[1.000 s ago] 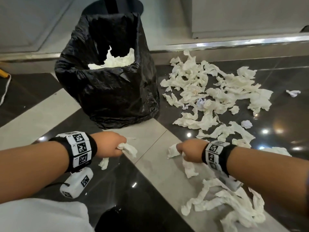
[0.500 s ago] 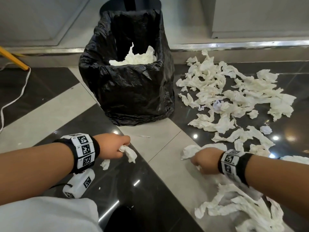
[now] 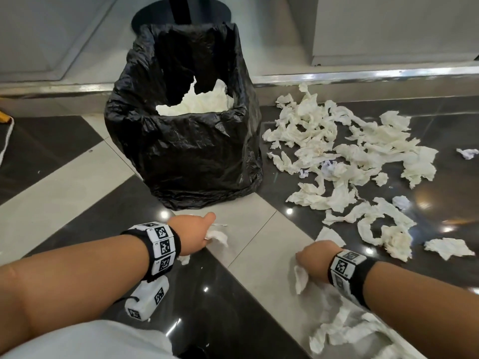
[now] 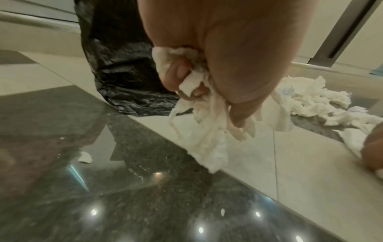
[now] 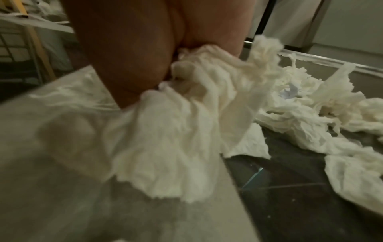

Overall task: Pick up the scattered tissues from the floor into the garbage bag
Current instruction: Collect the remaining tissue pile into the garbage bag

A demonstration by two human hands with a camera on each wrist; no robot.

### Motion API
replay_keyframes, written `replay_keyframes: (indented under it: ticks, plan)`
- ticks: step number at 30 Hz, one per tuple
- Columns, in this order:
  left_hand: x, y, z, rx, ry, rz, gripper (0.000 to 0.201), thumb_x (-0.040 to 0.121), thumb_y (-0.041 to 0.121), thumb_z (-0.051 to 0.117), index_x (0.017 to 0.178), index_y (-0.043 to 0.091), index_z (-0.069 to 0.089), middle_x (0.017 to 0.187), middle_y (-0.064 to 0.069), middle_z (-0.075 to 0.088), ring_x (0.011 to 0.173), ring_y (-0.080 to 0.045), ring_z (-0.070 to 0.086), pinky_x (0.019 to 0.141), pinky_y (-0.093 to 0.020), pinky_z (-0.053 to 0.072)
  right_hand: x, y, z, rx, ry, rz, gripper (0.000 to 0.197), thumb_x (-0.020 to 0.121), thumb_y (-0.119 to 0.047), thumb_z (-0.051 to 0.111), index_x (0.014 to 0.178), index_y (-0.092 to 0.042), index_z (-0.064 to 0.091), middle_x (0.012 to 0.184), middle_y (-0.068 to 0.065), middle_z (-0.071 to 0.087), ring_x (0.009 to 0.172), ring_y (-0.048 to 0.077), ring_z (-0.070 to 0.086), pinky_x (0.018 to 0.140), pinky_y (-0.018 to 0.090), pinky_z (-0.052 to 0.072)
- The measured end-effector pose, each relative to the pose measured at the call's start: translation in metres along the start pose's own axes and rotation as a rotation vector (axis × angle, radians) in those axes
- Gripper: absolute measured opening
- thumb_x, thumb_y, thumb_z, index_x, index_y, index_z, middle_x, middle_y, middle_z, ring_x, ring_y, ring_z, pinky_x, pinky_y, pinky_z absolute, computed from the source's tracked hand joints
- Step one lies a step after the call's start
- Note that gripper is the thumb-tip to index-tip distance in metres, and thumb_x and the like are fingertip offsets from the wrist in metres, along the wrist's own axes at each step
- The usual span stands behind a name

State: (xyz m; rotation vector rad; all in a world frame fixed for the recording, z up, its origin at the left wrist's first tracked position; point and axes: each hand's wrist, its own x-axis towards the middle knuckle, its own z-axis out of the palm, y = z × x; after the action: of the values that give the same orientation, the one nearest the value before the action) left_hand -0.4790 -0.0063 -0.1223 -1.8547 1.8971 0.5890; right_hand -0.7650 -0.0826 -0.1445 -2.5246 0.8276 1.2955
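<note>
A black garbage bag (image 3: 186, 154) stands open on the floor with white tissues (image 3: 199, 103) inside. My left hand (image 3: 199, 233) (image 4: 199, 85) hovers in front of the bag and grips a crumpled tissue (image 3: 217, 235) (image 4: 207, 131) that hangs from its curled fingers. My right hand (image 3: 315, 257) (image 5: 176, 72) is lower right, just above the floor, clutching a bunch of tissues (image 3: 300, 278) (image 5: 176, 139). Many scattered tissues (image 3: 337, 156) (image 5: 311, 104) lie to the right of the bag.
More torn tissues (image 3: 344, 330) lie under my right forearm. A small scrap (image 3: 184, 259) (image 4: 84, 157) lies under my left wrist. A metal-edged step (image 3: 363, 75) runs behind the bag, and a round black base with a post (image 3: 181, 14) stands on it. A white cord (image 3: 6, 141) lies far left.
Both hands moved nearer the bag, still holding tissues. The right hand took up more tissue from the floor and lifted it slightly; the view shifted closer to the bag.
</note>
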Motion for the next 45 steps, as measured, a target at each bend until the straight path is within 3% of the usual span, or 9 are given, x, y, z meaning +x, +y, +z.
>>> replay_keyframes:
  ticks: [10, 13, 16, 18, 21, 25, 32, 39, 45]
  plan:
    - [0.047, -0.005, 0.033, -0.101, -0.131, 0.107, 0.028, 0.093, 0.026, 0.047, 0.12, 0.028, 0.048, 0.119, -0.008, 0.057, 0.105, -0.027, 0.059, 0.09, -0.035, 0.047, -0.11, 0.032, -0.165, 0.795, 0.787, 0.009, 0.013, 0.084, -0.019, 0.057, 0.095, -0.026, 0.059, 0.084, -0.005, 0.066, 0.074, 0.012, 0.06, 0.065, 0.027, 0.048]
    - [0.041, -0.004, 0.025, -0.076, -0.21, 0.129, 0.03, 0.093, 0.019, 0.044, 0.121, 0.02, 0.053, 0.123, -0.009, 0.058, 0.112, -0.028, 0.056, 0.094, -0.034, 0.043, -0.149, 0.045, -0.256, 0.737, 1.264, 0.008, 0.005, 0.081, -0.032, 0.052, 0.083, -0.029, 0.056, 0.075, -0.012, 0.066, 0.062, -0.003, 0.056, 0.057, 0.013, 0.042]
    - [0.021, -0.004, 0.011, -0.089, -0.226, 0.134, 0.029, 0.091, 0.023, 0.043, 0.115, 0.015, 0.057, 0.12, -0.01, 0.061, 0.112, -0.029, 0.056, 0.092, -0.035, 0.043, -0.167, 0.024, -0.328, 0.463, 1.276, -0.068, 0.041, 0.095, -0.012, 0.039, 0.071, -0.045, 0.047, 0.066, -0.022, 0.056, 0.041, 0.003, 0.04, 0.053, 0.018, 0.041]
    - [0.005, -0.008, 0.003, -0.182, -0.206, 0.123, 0.026, 0.09, 0.027, 0.043, 0.108, 0.015, 0.058, 0.115, -0.009, 0.063, 0.109, -0.028, 0.057, 0.083, -0.031, 0.043, -0.153, -0.001, -0.365, 0.364, 1.308, -0.134, 0.064, 0.1, -0.005, 0.034, 0.081, -0.065, 0.046, 0.075, -0.029, 0.053, 0.05, 0.008, 0.02, 0.062, 0.035, 0.031]
    - [-0.017, -0.02, -0.017, -0.371, -0.086, 0.086, 0.01, 0.088, 0.03, 0.047, 0.081, 0.026, 0.052, 0.098, -0.002, 0.064, 0.096, -0.021, 0.059, 0.072, -0.024, 0.037, -0.083, -0.012, -0.395, 0.669, 1.54, -0.092, 0.015, 0.087, -0.029, 0.056, 0.102, -0.032, 0.057, 0.101, -0.011, 0.058, 0.082, 0.01, 0.049, 0.072, 0.028, 0.044]
    - [-0.05, -0.04, -0.074, -0.561, 0.198, 0.068, 0.015, 0.089, 0.03, 0.053, 0.076, 0.024, 0.047, 0.08, 0.007, 0.056, 0.079, -0.014, 0.057, 0.065, -0.027, 0.039, -0.009, -0.006, -0.384, 0.474, 0.937, 0.105, 0.062, 0.08, -0.048, 0.062, 0.134, -0.022, 0.045, 0.14, 0.013, 0.038, 0.124, 0.034, 0.043, 0.103, 0.041, 0.039]
    - [-0.061, -0.064, -0.224, -0.857, 0.88, -0.096, 0.033, 0.087, 0.037, 0.06, 0.112, 0.02, 0.047, 0.102, -0.001, 0.061, 0.09, -0.019, 0.06, 0.073, -0.035, 0.046, -0.037, 0.054, -0.3, 0.723, 1.134, 0.128, 0.026, 0.084, -0.028, 0.062, 0.11, -0.024, 0.063, 0.13, 0.011, 0.049, 0.121, 0.03, 0.047, 0.102, 0.035, 0.037]
    - [0.013, -0.076, -0.304, -0.272, 0.625, -0.32, 0.072, 0.086, 0.051, 0.057, 0.14, 0.011, 0.031, 0.126, -0.024, 0.054, 0.094, -0.037, 0.055, 0.08, -0.043, 0.049, -0.104, 0.13, -0.184, 0.502, 0.833, 0.333, 0.015, 0.086, -0.028, 0.06, 0.101, -0.026, 0.064, 0.113, 0.002, 0.05, 0.1, 0.022, 0.052, 0.092, 0.035, 0.044]
    - [0.007, -0.002, -0.284, 0.029, 0.715, 0.25, 0.035, 0.087, 0.049, 0.047, 0.114, 0.026, 0.052, 0.1, 0.0, 0.069, 0.073, -0.025, 0.058, 0.073, -0.038, 0.053, -0.182, 0.173, -0.076, 0.339, 0.267, 0.566, 0.015, 0.09, -0.023, 0.051, 0.098, -0.023, 0.064, 0.102, 0.002, 0.066, 0.083, 0.021, 0.054, 0.074, 0.028, 0.041]
